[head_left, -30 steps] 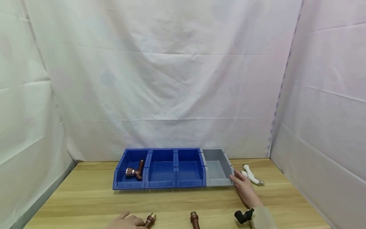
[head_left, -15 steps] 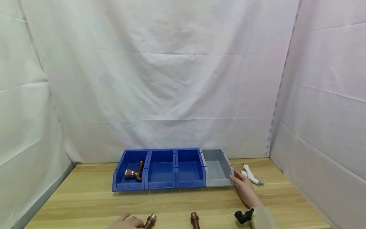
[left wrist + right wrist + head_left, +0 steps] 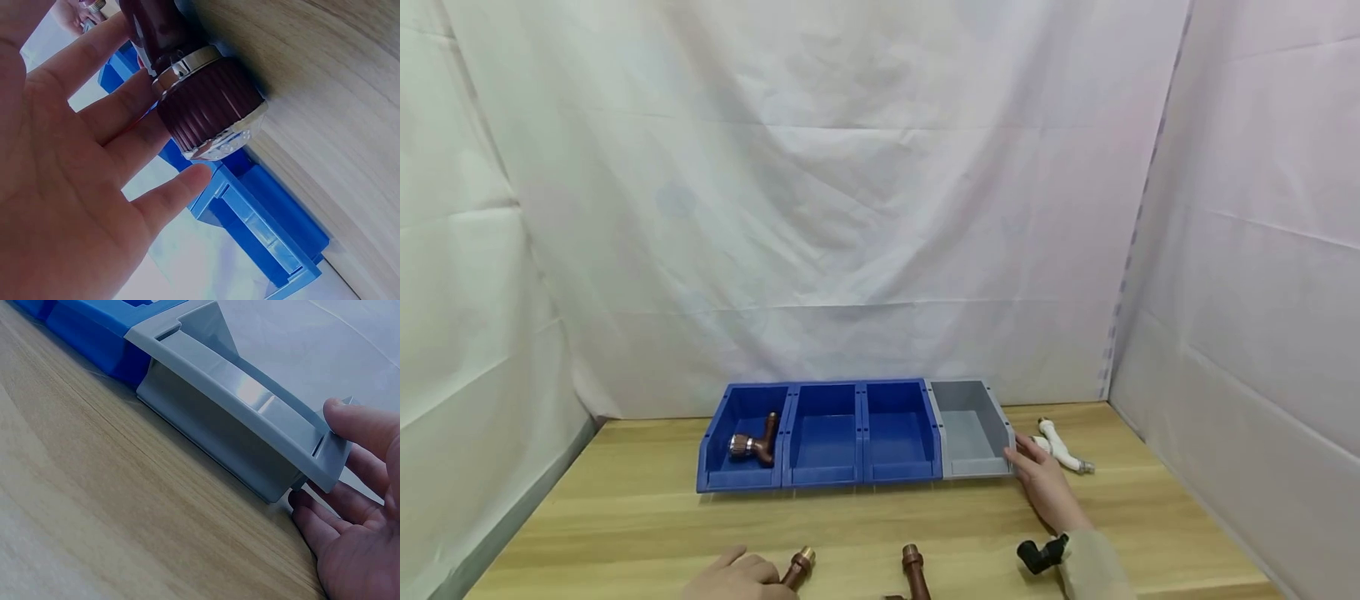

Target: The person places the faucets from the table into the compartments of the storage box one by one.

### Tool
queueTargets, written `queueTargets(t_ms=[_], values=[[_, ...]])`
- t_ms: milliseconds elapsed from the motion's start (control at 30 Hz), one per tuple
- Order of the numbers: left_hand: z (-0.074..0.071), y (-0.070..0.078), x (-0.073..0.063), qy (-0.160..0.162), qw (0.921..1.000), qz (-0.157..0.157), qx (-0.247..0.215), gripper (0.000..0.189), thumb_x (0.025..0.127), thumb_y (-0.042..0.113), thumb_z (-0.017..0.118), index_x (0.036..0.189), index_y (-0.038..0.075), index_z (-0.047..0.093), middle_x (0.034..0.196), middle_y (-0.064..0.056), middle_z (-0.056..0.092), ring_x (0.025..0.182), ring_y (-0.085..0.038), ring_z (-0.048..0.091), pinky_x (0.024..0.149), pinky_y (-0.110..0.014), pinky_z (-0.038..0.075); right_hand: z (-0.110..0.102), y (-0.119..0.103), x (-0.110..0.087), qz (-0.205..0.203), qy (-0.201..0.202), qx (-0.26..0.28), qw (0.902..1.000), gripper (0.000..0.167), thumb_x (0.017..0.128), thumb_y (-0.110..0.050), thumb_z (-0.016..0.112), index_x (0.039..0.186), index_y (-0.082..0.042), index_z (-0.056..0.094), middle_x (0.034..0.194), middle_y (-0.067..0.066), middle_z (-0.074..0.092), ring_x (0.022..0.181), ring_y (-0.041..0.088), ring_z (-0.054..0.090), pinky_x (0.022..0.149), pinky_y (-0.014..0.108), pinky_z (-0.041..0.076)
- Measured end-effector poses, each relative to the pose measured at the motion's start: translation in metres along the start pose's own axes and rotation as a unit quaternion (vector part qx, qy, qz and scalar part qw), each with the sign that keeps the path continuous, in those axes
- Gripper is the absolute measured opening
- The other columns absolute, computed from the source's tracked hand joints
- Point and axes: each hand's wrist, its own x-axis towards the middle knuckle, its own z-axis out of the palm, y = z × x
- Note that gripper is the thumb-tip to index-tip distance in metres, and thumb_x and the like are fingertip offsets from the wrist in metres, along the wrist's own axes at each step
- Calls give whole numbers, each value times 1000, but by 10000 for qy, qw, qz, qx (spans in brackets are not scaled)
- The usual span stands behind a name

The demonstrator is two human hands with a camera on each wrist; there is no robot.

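Observation:
At the head view's bottom edge, my left hand (image 3: 737, 577) rests against a brown tap (image 3: 797, 568) with a brass threaded end. The left wrist view shows its fairly straight fingers touching the tap's body and ribbed head (image 3: 212, 103). My right hand (image 3: 1047, 483) holds the front right corner of the grey bin (image 3: 973, 468). In the right wrist view the thumb lies over the bin's side rim, with the fingers (image 3: 312, 519) outside and below. The grey bin ends a row of joined blue bins (image 3: 823, 477); another brown tap (image 3: 766, 439) lies in the leftmost.
A white tap (image 3: 1058, 450) lies on the wooden table (image 3: 625, 500) just right of my right hand. One more brown tap (image 3: 914, 571) is cut off at the bottom edge. A black elbow-shaped piece (image 3: 1041, 553) sits at my right wrist. White curtains (image 3: 865, 208) enclose the table.
The head view has tilted slightly, so everything appears a little higher. Both hands keep their places at the tap and the grey bin.

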Motion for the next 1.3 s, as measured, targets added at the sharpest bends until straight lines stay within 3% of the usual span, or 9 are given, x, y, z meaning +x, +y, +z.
queueTargets(t_ms=[167, 367, 567, 900, 1067, 1300], values=[[-5, 2, 0, -229, 9988, -193, -390, 27, 90, 59, 55, 106, 41, 69, 95, 22, 58, 90, -4, 56, 76, -57, 49, 0, -4, 0, 40, -44, -15, 10000, 69, 99, -20, 56, 154, 0, 18, 156, 16, 20, 108, -11, 46, 92, 13, 40], [-9, 3, 2, -291, 9979, -287, -511, 28, 89, 60, 55, 105, 41, 70, 93, 24, 57, 89, -3, 55, 77, -60, 48, 0, -5, 0, 47, -37, -60, 10000, 68, 100, -19, 55, 153, 0, 18, 156, 16, 19, 110, -9, 45, 93, 13, 40], [-11, 5, 3, -294, 9982, -219, -470, 28, 89, 59, 57, 104, 40, 71, 94, 23, 58, 90, -3, 56, 78, -59, 48, 0, -4, 1, 70, -20, -74, 9999, 70, 99, -21, 57, 153, -1, 18, 157, 16, 18, 116, -4, 42, 94, 13, 39], [-12, 3, 2, -336, 9994, 29, -116, 28, 92, 53, 56, 104, 35, 72, 93, 20, 60, 91, -5, 58, 79, -52, 51, -1, -1, 2, 155, 46, -206, 9997, 71, 99, -23, 57, 154, -1, 17, 155, 18, 22, 104, -13, 47, 91, 13, 40], [-11, 3, 2, -185, 9996, 154, -124, 28, 93, 54, 55, 104, 35, 72, 94, 22, 59, 90, -4, 57, 77, -52, 51, -1, -2, 1, 171, 62, -205, 9996, 72, 98, -22, 57, 154, -1, 17, 155, 18, 22, 103, -14, 47, 91, 12, 40], [-15, 7, 0, -209, 9996, 111, -135, 28, 92, 54, 56, 103, 35, 73, 92, 23, 59, 88, -3, 57, 79, -50, 50, -1, -2, 1, 124, 64, -232, 9996, 71, 98, -21, 58, 154, 0, 18, 155, 19, 22, 104, -13, 46, 90, 11, 40]])
